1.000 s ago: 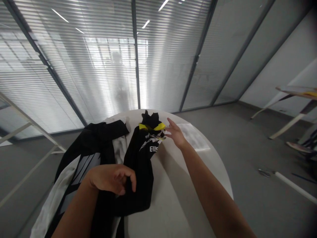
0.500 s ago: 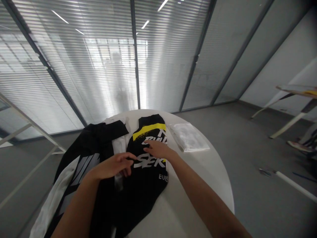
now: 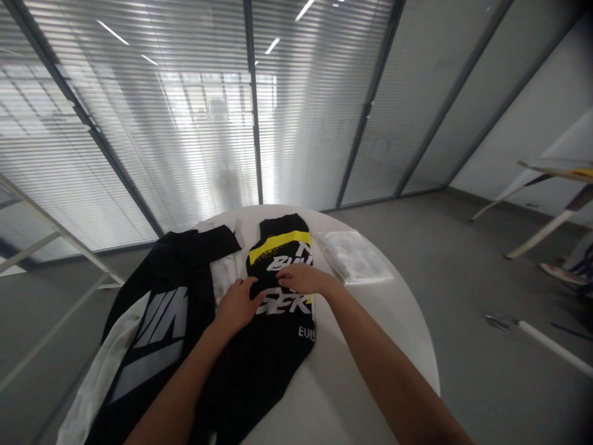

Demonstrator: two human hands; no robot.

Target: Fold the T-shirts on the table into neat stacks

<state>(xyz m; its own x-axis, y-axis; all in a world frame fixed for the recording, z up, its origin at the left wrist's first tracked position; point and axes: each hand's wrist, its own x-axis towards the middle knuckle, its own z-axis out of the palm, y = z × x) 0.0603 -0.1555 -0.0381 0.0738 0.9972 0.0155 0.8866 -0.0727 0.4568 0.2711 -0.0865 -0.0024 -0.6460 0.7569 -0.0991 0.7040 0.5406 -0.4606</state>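
Two hands on a black shirt with a yellow stripe.
The black shirt [image 3: 273,355] lies folded on the white round table [image 3: 324,383], with big pale letters facing up. The left hand [image 3: 238,304] is on its left edge, with a little gap between thumb and fingers. The right hand [image 3: 301,279] is over the letters, fingers bent; I cannot tell if it pinches any cloth. Dark clothes [image 3: 160,327] lie to the left, and a flat white bundle [image 3: 359,256] lies to the right.
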